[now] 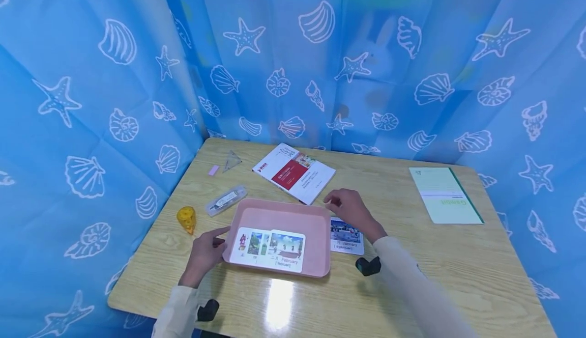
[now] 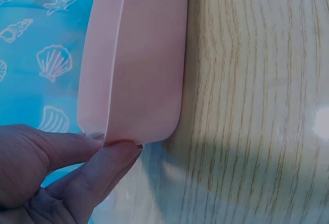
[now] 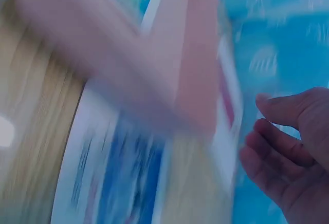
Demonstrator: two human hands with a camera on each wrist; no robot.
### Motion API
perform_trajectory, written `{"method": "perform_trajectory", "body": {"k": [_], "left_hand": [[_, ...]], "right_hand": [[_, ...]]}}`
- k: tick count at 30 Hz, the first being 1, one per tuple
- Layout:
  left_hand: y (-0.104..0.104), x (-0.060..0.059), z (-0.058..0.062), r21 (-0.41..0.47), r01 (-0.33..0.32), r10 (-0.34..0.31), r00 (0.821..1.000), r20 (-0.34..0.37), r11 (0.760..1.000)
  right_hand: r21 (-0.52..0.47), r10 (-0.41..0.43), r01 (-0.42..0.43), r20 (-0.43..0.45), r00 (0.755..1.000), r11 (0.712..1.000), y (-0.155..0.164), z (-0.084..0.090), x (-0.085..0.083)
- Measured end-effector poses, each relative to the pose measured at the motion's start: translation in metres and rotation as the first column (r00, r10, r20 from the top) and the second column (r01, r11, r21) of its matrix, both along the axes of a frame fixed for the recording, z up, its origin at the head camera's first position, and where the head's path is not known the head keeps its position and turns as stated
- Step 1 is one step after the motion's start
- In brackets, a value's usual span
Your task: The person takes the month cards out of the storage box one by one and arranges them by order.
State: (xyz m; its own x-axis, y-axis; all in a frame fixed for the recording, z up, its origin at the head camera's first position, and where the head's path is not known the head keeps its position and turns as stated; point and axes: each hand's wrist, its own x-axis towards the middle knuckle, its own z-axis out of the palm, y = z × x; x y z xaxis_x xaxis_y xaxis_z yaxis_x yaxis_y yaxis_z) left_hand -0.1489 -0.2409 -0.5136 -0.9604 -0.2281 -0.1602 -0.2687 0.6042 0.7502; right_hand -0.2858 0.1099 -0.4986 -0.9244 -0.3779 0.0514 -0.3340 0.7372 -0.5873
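A pink tray [image 1: 316,221] lies in the middle of the wooden table and holds picture cards; the top one [image 1: 286,249] reads February. My left hand [image 1: 215,246] pinches the tray's near left corner. The left wrist view shows thumb and finger of this left hand [image 2: 110,149] on the tray's rim [image 2: 133,70]. My right hand [image 1: 339,206] hovers just right of the tray's far right corner, above a January card [image 1: 349,240] lying on the table. In the blurred right wrist view this right hand [image 3: 280,147] has relaxed fingers and holds nothing.
A white and red book [image 1: 293,172] lies behind the tray. A green notebook [image 1: 444,195] sits at the right. At the left are a clear pencil case [image 1: 226,200], a yellow object [image 1: 186,219], a pink eraser [image 1: 213,170] and a triangle ruler [image 1: 232,161]. Blue curtains surround the table.
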Motion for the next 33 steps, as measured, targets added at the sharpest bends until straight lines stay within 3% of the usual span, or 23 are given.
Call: {"method": "perform_trajectory", "body": {"k": [3, 6, 16, 21, 33], "left_hand": [[0.000, -0.001, -0.001, 0.000, 0.008, -0.008, 1.000, -0.015, 1.000], [0.002, -0.005, -0.002, 0.009, 0.034, -0.033, 0.999, -0.033, 0.999], [0.001, -0.004, -0.003, 0.013, 0.031, -0.030, 0.999, -0.042, 0.999], [0.000, -0.003, -0.003, 0.007, 0.030, -0.030, 0.999, -0.030, 1.000], [-0.002, 0.000, -0.005, 0.002, 0.018, -0.017, 0.999, -0.031, 1.000]], "right_hand": [[-0.033, 0.067, -0.066, 0.034, 0.997, 0.997, -0.027, 0.011, 0.006], [-0.031, 0.093, -0.091, 0.064, 0.994, 0.995, -0.042, 0.011, 0.010], [-0.020, 0.207, -0.206, 0.138, 0.969, 0.978, -0.063, -0.026, 0.021], [-0.079, 0.217, -0.205, 0.188, 0.958, 0.975, -0.066, -0.030, 0.025], [-0.072, 0.221, -0.210, 0.213, 0.952, 0.975, -0.071, -0.031, 0.032]]}}
